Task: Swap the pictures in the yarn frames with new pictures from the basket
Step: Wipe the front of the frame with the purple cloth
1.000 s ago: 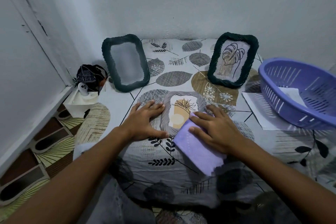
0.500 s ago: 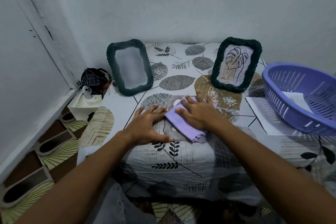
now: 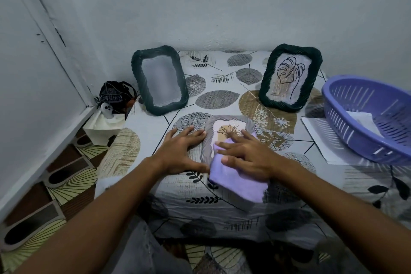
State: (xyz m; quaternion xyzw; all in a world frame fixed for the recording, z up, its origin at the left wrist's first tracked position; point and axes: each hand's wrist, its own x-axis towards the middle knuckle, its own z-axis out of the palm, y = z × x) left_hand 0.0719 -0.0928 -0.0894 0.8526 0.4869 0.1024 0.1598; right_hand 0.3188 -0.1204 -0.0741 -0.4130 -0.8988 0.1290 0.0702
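A grey yarn frame [image 3: 228,120] lies flat on the table in front of me, with a flower picture showing in it. My right hand [image 3: 246,154] presses a folded purple cloth [image 3: 235,181] onto the frame's lower half with straight fingers. My left hand [image 3: 180,150] lies flat on the tablecloth, touching the frame's left edge. Two dark green yarn frames stand against the wall: the left one [image 3: 159,80] shows a blank pane, the right one [image 3: 290,77] holds a leaf drawing. The purple basket [image 3: 369,118] at the right holds white paper.
A white sheet [image 3: 320,138] lies partly under the basket. A small white box with a dark bundle on it [image 3: 109,115] stands on the floor at the table's left, by the wall. Patterned floor tiles run along the left.
My right hand drew the purple cloth back toward me across the grey frame, uncovering the picture's upper part. My left hand stayed beside the frame.
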